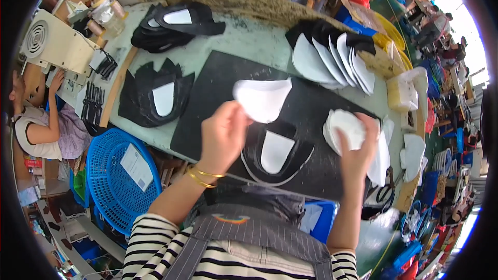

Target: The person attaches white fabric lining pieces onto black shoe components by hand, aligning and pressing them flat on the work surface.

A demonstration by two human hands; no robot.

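Observation:
My left hand (224, 134) pinches a white curved piece (263, 99), shaped like a shoe stiffener, by its lower left edge and holds it above a black mat (207, 98). Below that piece, a black shoe-upper piece (302, 156) lies on the mat near me, with a white U-shaped patch (277, 153) at its middle. At the mat's right side, my right hand (362, 144) has thumb and fingers around a small stack of similar white pieces (344, 127). More white sheets (380, 162) lie beneath that hand, partly hidden by it.
Black upper pieces are piled at the far left (179, 28) and left (145, 93). Larger white pieces (316, 62) fan out at the far right. A raised rim (249, 2) bounds the table. Left stand a blue basket (106, 186), a sewing machine (62, 44) and a seated person (44, 129).

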